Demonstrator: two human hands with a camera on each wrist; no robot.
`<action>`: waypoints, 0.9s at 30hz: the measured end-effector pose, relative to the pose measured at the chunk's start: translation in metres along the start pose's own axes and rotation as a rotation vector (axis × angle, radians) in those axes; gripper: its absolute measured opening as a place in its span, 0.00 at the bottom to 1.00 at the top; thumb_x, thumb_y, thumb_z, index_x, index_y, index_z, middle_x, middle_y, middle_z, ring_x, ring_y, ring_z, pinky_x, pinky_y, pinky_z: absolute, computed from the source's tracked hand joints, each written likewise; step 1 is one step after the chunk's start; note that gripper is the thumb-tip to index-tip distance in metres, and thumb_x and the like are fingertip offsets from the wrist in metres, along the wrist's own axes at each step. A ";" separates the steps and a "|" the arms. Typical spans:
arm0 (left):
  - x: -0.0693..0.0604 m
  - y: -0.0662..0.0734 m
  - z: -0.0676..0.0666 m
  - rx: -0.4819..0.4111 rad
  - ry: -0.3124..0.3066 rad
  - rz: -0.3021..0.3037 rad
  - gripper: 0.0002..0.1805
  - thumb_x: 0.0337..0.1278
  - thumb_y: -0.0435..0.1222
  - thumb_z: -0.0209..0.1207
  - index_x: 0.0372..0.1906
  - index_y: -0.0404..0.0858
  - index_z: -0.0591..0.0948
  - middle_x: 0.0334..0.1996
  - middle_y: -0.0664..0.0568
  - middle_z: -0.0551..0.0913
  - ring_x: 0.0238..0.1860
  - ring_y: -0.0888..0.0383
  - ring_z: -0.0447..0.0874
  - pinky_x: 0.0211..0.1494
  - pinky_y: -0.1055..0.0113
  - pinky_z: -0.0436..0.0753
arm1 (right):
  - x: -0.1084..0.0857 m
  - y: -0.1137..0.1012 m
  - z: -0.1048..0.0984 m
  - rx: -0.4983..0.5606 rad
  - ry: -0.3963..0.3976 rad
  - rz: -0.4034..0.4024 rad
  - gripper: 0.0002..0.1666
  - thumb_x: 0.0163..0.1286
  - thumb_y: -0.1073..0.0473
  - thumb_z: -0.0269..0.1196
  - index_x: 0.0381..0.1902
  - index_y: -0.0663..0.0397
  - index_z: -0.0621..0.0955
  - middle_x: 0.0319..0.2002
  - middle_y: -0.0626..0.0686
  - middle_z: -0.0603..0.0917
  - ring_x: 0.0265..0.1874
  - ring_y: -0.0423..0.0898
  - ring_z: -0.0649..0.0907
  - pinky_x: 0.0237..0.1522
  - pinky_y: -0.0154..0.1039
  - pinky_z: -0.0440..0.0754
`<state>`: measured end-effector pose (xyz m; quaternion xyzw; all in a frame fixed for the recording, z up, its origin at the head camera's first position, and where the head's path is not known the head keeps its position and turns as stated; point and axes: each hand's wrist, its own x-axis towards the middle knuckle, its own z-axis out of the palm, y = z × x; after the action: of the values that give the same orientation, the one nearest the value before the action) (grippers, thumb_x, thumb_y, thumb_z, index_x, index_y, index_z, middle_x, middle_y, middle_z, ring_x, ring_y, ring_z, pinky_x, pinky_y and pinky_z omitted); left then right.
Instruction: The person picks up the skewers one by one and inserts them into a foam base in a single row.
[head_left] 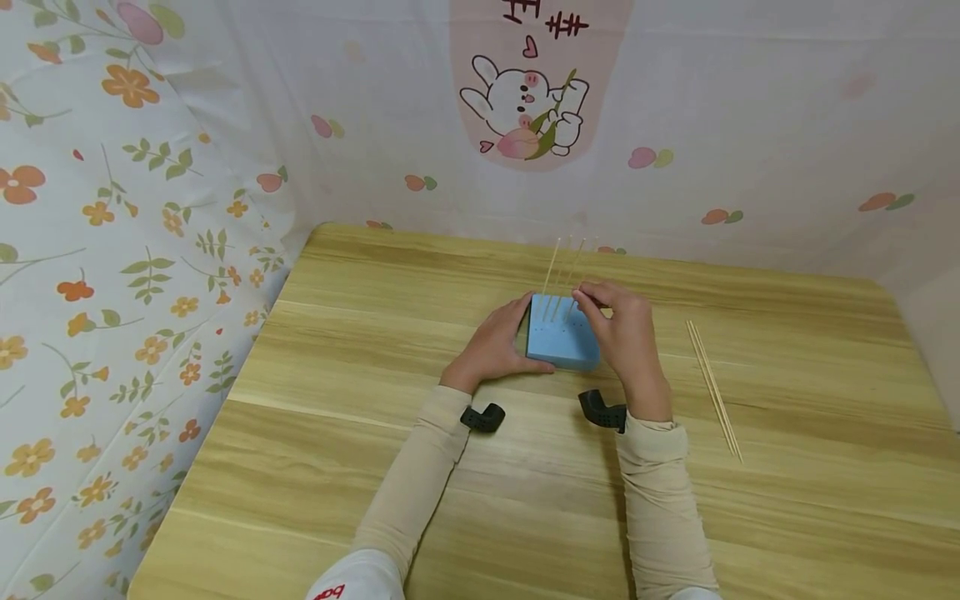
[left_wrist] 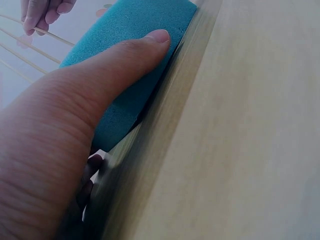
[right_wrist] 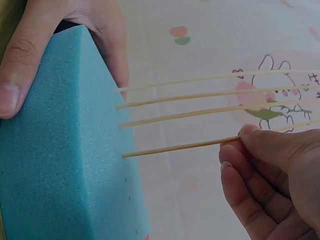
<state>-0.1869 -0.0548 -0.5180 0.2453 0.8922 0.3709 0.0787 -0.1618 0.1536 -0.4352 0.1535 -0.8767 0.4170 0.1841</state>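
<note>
1. The right hand [head_left: 622,329], at the middle of the head frame and a little right, pinches one thin stick [right_wrist: 180,148] between the thumb and the fingers.
2. The lower end of this stick meets the top face of the blue block [head_left: 562,342]; how deep it sits, I cannot tell.
3. The left hand [head_left: 491,342] grips the block from its left side, with the thumb lying along the near face and other fingers around the far left side.
4. The block rests just right of the centre of the head frame, between the two hands.
5. Three standing sticks [right_wrist: 175,117] are in the block in one row, beside the pinched one; small dark holes show in the same face.
6. The loose sticks [head_left: 712,390] lie close together on the wooden table [head_left: 315,467], at the right of the head frame, apart from the right hand.
7. Behind the table, a white cloth [head_left: 375,92] with a rabbit drawing fills the upper part of the frame; a flowered cloth [head_left: 112,275] covers the left.
</note>
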 end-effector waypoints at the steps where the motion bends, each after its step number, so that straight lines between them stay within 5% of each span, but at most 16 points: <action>1: 0.000 0.000 0.000 -0.001 0.000 0.000 0.71 0.41 0.59 0.80 0.84 0.37 0.50 0.78 0.45 0.64 0.78 0.47 0.60 0.79 0.53 0.61 | 0.000 0.000 0.000 0.000 0.001 0.001 0.11 0.74 0.66 0.66 0.46 0.70 0.89 0.39 0.63 0.90 0.35 0.57 0.89 0.38 0.53 0.84; 10: -0.001 0.000 0.000 -0.008 -0.002 -0.003 0.71 0.42 0.59 0.79 0.84 0.36 0.49 0.79 0.44 0.61 0.79 0.47 0.58 0.79 0.52 0.60 | 0.000 0.001 0.000 0.016 0.006 0.014 0.11 0.72 0.66 0.67 0.46 0.70 0.89 0.40 0.64 0.89 0.38 0.59 0.88 0.42 0.57 0.85; 15: 0.000 0.002 0.001 -0.020 -0.007 -0.001 0.71 0.42 0.59 0.79 0.84 0.36 0.49 0.79 0.44 0.61 0.79 0.46 0.58 0.79 0.51 0.61 | -0.002 0.003 -0.008 0.026 -0.025 0.062 0.15 0.76 0.59 0.66 0.51 0.67 0.87 0.44 0.62 0.89 0.40 0.56 0.87 0.44 0.50 0.85; 27: -0.002 0.002 0.001 -0.021 -0.014 -0.040 0.72 0.41 0.60 0.79 0.84 0.38 0.48 0.81 0.44 0.57 0.80 0.44 0.56 0.79 0.48 0.61 | -0.044 0.041 -0.072 -0.148 -0.153 0.162 0.15 0.80 0.59 0.60 0.51 0.67 0.87 0.44 0.63 0.88 0.41 0.58 0.85 0.44 0.52 0.82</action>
<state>-0.1843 -0.0539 -0.5169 0.2293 0.8924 0.3768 0.0949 -0.1263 0.2403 -0.4409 0.0993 -0.9261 0.3517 0.0934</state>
